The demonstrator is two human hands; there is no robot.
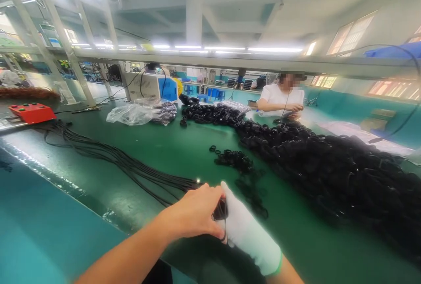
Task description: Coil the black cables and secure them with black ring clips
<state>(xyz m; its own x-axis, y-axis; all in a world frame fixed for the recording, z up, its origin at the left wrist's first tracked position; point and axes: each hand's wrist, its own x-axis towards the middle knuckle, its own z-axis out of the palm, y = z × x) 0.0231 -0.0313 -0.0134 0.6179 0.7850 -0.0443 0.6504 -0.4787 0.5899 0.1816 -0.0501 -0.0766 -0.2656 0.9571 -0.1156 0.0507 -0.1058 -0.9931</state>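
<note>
My left hand, bare, curls its fingers and thumb around the end of a bundle of black cables near the front of the green table. Pressed up against it is my right hand in a white glove, its fingers closed at the same dark piece between the hands. The exact grip of the gloved fingers is partly hidden. From the hands, the cables run back to the far left, beside a red box with buttons. Small black rings lie just beyond my right hand.
A large pile of black coiled parts covers the table's right side. Clear plastic bags lie before a white and blue machine at the back. Across the table sits a person in a white shirt. A metal rail crosses above.
</note>
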